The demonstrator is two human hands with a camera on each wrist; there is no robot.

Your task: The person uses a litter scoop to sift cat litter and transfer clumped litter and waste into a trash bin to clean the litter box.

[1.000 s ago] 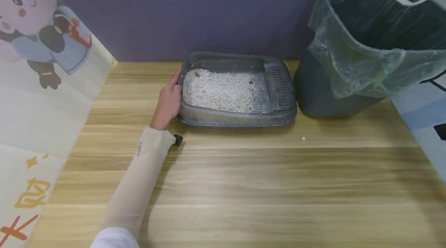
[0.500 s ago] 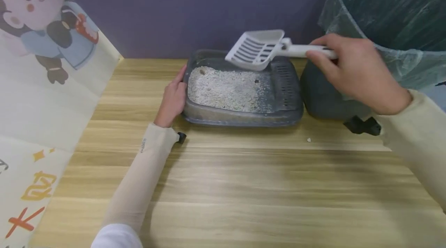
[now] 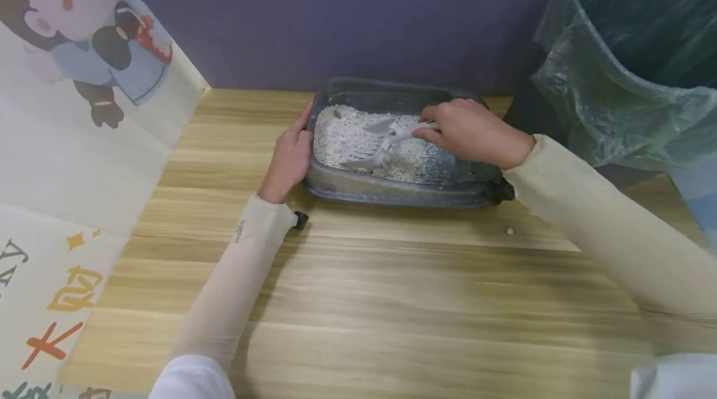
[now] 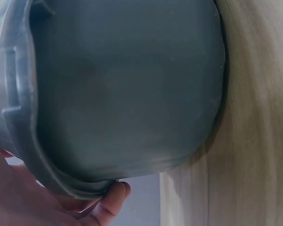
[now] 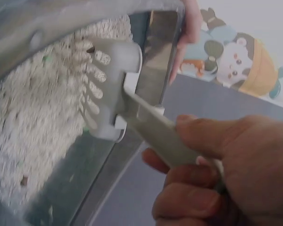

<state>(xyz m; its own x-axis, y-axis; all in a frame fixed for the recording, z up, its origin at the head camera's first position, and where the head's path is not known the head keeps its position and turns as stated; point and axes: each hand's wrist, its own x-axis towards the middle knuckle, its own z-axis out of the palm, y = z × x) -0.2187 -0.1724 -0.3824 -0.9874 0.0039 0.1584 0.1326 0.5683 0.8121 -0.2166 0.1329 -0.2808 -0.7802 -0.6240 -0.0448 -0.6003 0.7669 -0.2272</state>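
A grey plastic litter box (image 3: pixel 392 192), partly filled with pale litter (image 3: pixel 330 137), sits against the back wall. My left hand (image 3: pixel 291 156) grips its left end; in the left wrist view the fingers (image 4: pixel 111 202) curl under the overhanging rim. My right hand (image 3: pixel 476 133) holds a light grey slotted litter scoop (image 3: pixel 394 132) by its handle. The scoop's head rests in the litter, tilted to the left. A small brown clump (image 3: pixel 337 114) lies near the far left corner. My right hand and forearm hide part of the box's right end.
A dark bin (image 3: pixel 627 75) with a translucent green liner stands right of the litter box. A small white crumb (image 3: pixel 509 231) lies on the wood-look surface (image 3: pixel 420 299). Behind is a purple wall (image 3: pixel 358 19); a cartoon-printed panel (image 3: pixel 73 137) stands on the left.
My right hand has come in from the right with the scoop, moved it over the box and lowered it into the litter. My left hand keeps its grip on the box.
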